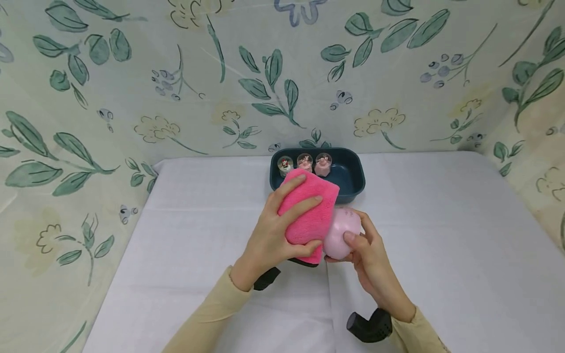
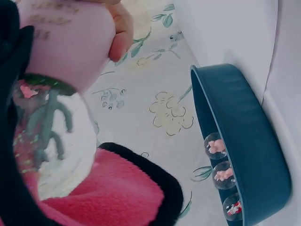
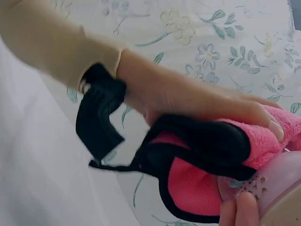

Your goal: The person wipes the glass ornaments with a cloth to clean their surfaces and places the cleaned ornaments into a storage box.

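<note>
My left hand point(image 1: 274, 235) grips a plush pink cloth point(image 1: 309, 213) with black edging, fingers spread over its face and thumb along its lower side. To its right, my right hand point(image 1: 372, 260) holds a snow globe by its smooth pale pink base point(image 1: 341, 233). The left wrist view shows the globe's clear dome point(image 2: 70, 136), with a green figure and glitter inside, against the cloth. Lettering marks the base in that view. In the head view the cloth hides the dome. A black strap point(image 3: 117, 167) trails from the cloth's edge in the right wrist view.
Behind the hands stands a dark blue oval basin point(image 1: 363, 184). Three small globes with figures, one of them a pink-based globe point(image 1: 323, 165), sit in its left part. A white cloth point(image 1: 441, 235) covers the table, and a leaf-patterned curtain point(image 1: 291, 63) hangs behind.
</note>
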Tool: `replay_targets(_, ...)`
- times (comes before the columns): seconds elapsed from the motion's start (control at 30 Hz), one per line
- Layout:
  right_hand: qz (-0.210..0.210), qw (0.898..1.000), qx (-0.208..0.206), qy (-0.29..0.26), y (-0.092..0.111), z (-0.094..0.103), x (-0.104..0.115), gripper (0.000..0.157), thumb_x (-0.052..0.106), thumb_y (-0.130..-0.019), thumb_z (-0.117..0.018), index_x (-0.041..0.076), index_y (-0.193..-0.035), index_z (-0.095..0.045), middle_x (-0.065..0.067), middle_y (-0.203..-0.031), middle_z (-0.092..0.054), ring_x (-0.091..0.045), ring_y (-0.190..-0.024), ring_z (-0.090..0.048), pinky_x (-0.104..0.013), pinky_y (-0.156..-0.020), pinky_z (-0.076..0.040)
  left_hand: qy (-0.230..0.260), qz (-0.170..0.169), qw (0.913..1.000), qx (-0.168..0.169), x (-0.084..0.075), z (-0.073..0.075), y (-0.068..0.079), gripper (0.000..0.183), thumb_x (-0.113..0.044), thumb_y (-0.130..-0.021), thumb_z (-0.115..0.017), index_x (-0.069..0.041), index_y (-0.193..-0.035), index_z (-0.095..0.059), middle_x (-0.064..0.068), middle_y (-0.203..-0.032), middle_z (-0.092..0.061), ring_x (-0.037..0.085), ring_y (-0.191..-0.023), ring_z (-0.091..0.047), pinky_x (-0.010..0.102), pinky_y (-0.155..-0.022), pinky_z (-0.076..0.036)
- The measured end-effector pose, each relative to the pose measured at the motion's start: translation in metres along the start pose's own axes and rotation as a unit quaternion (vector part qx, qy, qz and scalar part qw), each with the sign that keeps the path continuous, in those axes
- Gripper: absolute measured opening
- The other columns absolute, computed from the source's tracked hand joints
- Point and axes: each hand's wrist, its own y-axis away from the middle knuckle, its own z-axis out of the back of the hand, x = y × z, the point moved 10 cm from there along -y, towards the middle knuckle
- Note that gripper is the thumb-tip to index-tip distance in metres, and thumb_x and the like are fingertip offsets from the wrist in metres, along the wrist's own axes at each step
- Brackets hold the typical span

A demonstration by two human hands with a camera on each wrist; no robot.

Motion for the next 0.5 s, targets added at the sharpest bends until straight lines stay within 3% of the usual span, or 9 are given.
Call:
replay_targets(0.13, -0.067, 0.993, 0.051, -0.085, 0.009, -0.017, -0.012, 0.046, 0.032, -0.095, -0.040, 0.012, -0.135, -0.031, -0.014, -0.126, -0.045, -0.025, -0.099, -0.061, -0.038, -0.074, -0.056, 0.084, -0.001, 0.9958, -0.036, 0.001, 0.006, 0.001, 0.076, -0.018, -0.064, -0.086, -0.019, -0.132, -0.052, 0.010, -0.149, -0.029, 0.031, -0.136, -0.028, 0.033, -0.089, -0.050)
replay_targets(0.23, -0.115, 0.971, 0.106, -0.179, 0.016, -0.032, -0.021, 0.049, 0.041, -0.099, -0.034, 0.015, -0.138, -0.023, -0.010, -0.127, -0.042, -0.023, -0.105, -0.056, -0.034, -0.080, -0.055, 0.131, -0.005, 0.9897, -0.059, 0.002, 0.011, 0.000, 0.075, -0.017, -0.065, -0.084, -0.020, -0.132, -0.052, 0.012, -0.147, -0.030, 0.033, -0.134, -0.029, 0.037, -0.087, -0.052)
replay_targets(0.3, -0.134, 0.958, 0.148, -0.205, 0.019, -0.038, -0.025, 0.051, 0.043, -0.099, -0.033, 0.015, -0.140, -0.020, -0.009, -0.128, -0.042, -0.024, -0.108, -0.055, -0.036, -0.084, -0.053, 0.146, -0.009, 0.9867, -0.071, 0.002, 0.015, 0.000, 0.068, -0.024, -0.070, -0.081, -0.022, -0.132, -0.052, 0.013, -0.146, -0.031, 0.034, -0.134, -0.030, 0.040, -0.087, -0.052)
replay_targets(0.37, -0.145, 0.960, 0.178, -0.161, 0.019, -0.041, -0.027, 0.058, 0.046, -0.098, -0.036, 0.014, -0.142, -0.018, -0.010, -0.131, -0.039, -0.025, -0.114, -0.051, -0.041, -0.090, -0.050, 0.156, -0.013, 0.9844, -0.080, 0.003, 0.019, -0.001, 0.061, -0.033, -0.075, -0.076, -0.022, -0.131, -0.054, 0.015, -0.146, -0.032, 0.035, -0.133, -0.030, 0.042, -0.088, -0.051)
replay_targets(0.43, -0.139, 0.967, 0.199, -0.077, 0.016, -0.038, -0.026, 0.067, 0.046, -0.095, -0.041, 0.010, -0.145, -0.016, -0.013, -0.137, -0.033, -0.027, -0.121, -0.042, -0.046, -0.097, -0.043, 0.163, -0.013, 0.9831, -0.081, 0.003, 0.022, -0.001, 0.058, -0.042, -0.079, -0.072, -0.023, -0.130, -0.055, 0.015, -0.146, -0.032, 0.036, -0.133, -0.031, 0.042, -0.088, -0.051)
replay_targets(0.5, -0.122, 0.967, 0.222, 0.014, 0.011, -0.036, -0.022, 0.075, 0.045, -0.092, -0.047, 0.006, -0.148, -0.015, -0.016, -0.142, -0.028, -0.030, -0.125, -0.035, -0.049, -0.099, -0.039, 0.176, -0.010, 0.9815, -0.074, 0.004, 0.022, -0.001, 0.058, -0.046, -0.079, -0.070, -0.022, -0.130, -0.056, 0.015, -0.146, -0.033, 0.036, -0.132, -0.032, 0.042, -0.088, -0.051)
